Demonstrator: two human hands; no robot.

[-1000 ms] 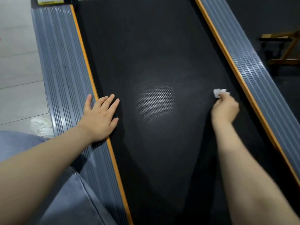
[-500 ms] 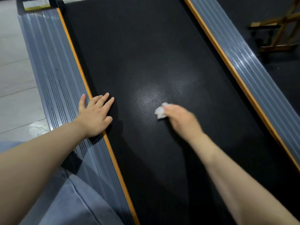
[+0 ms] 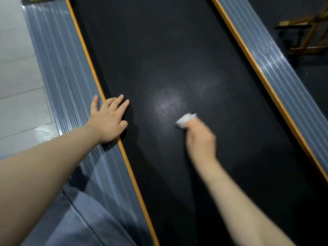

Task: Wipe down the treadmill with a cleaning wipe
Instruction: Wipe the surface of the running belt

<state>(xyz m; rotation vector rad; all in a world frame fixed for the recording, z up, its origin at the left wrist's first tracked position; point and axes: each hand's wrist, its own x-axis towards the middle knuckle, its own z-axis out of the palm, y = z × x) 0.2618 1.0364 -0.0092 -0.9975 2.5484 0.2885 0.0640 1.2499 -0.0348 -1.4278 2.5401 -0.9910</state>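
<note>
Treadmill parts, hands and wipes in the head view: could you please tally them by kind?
Black belt: 1
Grey side rails: 2, left, right
Hands: 2, left hand, right hand
White wipe: 1
Total: 6

The treadmill belt (image 3: 159, 59) is matt black, finely dimpled rubber; the side rails (image 3: 58, 68) are ribbed grey plastic; the wipe (image 3: 185, 119) looks like white crumpled paper.
</note>
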